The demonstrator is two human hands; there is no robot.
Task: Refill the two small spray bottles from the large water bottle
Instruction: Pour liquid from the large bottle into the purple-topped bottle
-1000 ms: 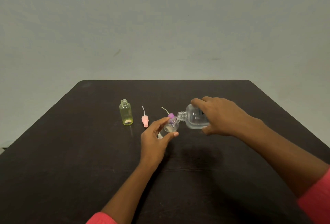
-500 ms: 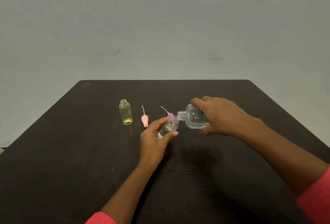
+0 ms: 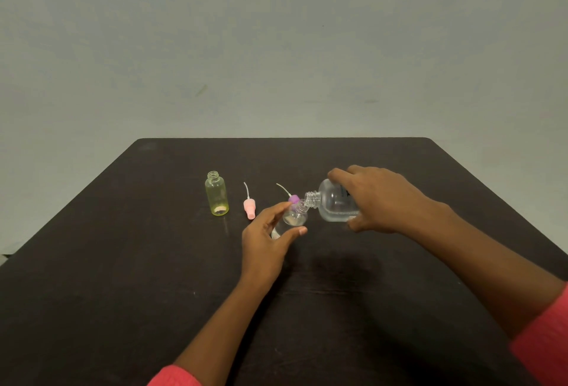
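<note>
Water bottle point(image 3: 333, 205), clamped by right hand point(image 3: 378, 198), feeds clear spray bottle point(image 3: 294, 218) clasped by left hand point(image 3: 264, 247), desk point(image 3: 123, 293) centre (yellow bottle point(image 3: 217, 196) likely next).

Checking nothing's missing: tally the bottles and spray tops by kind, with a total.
Small spray bottles: 2 (yellow bottle, clear bottle)
Large water bottle: 1
Spray tops: 2 (pink top, purple top)
Total: 5

Uncapped large water bottle point(image 3: 333, 205) tipped onto a clear small bottle point(image 3: 293, 218); yellow small bottle point(image 3: 217, 196) apart.
The large water bottle, clear, lies nearly level in the right hand point(image 3: 378, 201), neck at the mouth of the clear small bottle, tilted in the left hand point(image 3: 267, 244). The yellow small bottle stands upright, uncapped, on the surface point(image 3: 123, 262), leftward.
</note>
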